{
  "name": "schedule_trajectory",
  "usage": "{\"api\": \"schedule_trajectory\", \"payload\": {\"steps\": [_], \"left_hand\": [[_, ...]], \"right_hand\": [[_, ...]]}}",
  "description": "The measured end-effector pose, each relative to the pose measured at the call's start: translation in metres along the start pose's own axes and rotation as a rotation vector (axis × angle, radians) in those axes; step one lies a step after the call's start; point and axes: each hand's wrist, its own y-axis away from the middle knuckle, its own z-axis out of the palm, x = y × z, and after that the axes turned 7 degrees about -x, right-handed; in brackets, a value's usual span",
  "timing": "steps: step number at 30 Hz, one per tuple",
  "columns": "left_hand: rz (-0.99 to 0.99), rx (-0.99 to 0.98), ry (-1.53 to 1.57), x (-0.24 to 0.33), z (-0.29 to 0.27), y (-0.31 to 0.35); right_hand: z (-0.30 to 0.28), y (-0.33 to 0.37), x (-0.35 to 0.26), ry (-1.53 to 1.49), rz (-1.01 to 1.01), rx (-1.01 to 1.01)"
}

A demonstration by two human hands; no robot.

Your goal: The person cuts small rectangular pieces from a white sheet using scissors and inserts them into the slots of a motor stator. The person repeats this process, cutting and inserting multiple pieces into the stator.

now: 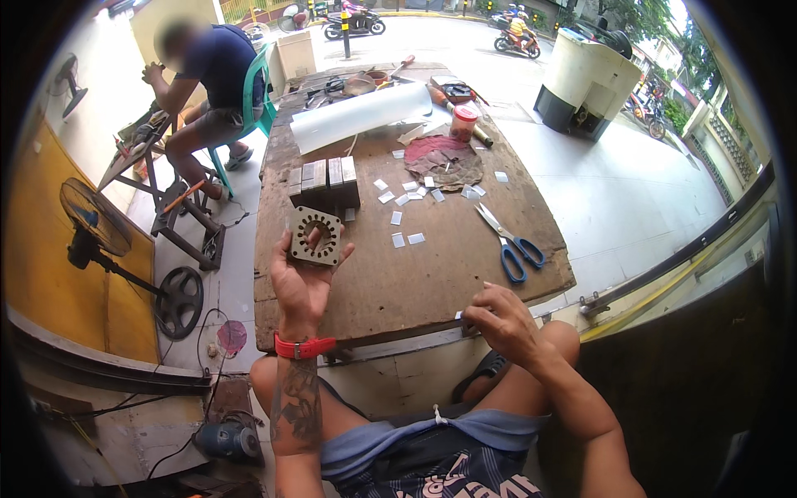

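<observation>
The left hand [300,290] grasps a slotted metal block [334,236] above the wooden surface [390,286], just in front of the metal stack [330,195], while the right hand [503,321], fingers curled, pinches a small white piece [458,315] near its edge.

At the left, a person [217,75] sits on a green chair [260,93] by a small bench [184,244], with a little fan [70,81] beyond it and a larger fan [98,217] nearer, in front of a yellow panel [66,290]. A blue machine [227,441] and, farther up, a pink mesh bundle [232,337] sit low at the left. Two motorbikes [516,44] show on the street [448,37], one near a striped bollard [345,35], and a cream tub [585,70] stands at the right
</observation>
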Motion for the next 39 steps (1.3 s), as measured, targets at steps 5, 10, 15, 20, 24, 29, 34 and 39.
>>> {"api": "schedule_trajectory", "payload": {"steps": [5, 10, 15, 20, 24, 29, 34, 39], "left_hand": [[-0.056, -0.089, 0.278, -0.017, 0.040, 0.018], [-0.026, -0.183, 0.331, -0.027, 0.052, 0.033], [0.023, -0.068, 0.272, -0.031, 0.051, 0.039], [0.007, -0.099, 0.161, -0.034, 0.053, 0.044], [-0.010, -0.110, 0.164, -0.038, 0.056, 0.047], [0.004, -0.125, 0.094, -0.038, 0.055, 0.046], [-0.007, -0.127, 0.046, -0.038, 0.058, 0.047], [0.009, -0.128, 0.045, -0.040, 0.060, 0.049]], "right_hand": [[-0.008, -0.071, -0.016, -0.485, 0.180, 0.233], [0.012, -0.120, -0.028, -0.805, 0.179, 0.254], [0.029, -0.121, -0.026, -0.354, -0.042, 0.308], [0.032, -0.127, -0.020, -0.245, -0.117, 0.335], [0.036, -0.127, -0.022, -0.200, -0.130, 0.326], [0.038, -0.121, -0.025, -0.135, -0.141, 0.268], [0.032, -0.119, -0.020, -0.131, -0.156, 0.215], [0.042, -0.118, -0.023, -0.287, -0.088, 0.246]]}}
